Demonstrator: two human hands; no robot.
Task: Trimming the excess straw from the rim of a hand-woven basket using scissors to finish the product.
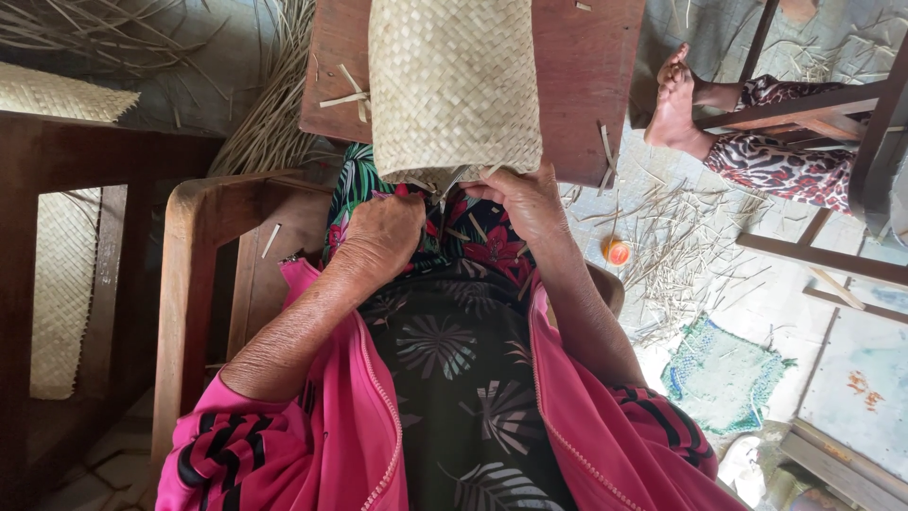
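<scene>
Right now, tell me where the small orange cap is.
In the head view, the orange cap lies on the floor right of the right hand, among scattered straw trimmings.

A small orange lid (617, 252) is seen on the floor; pale strip cuttings (676, 248) are scattered just right of it; a blue-green mat (724, 376) lies below and right of it; another person's bare foot (673, 106) is propped above it; dry leaf strands (270, 114) are heaped far to its left.

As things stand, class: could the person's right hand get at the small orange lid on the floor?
Probably yes: the right hand is close to the orange lid, with only loose straw lying between.
</scene>
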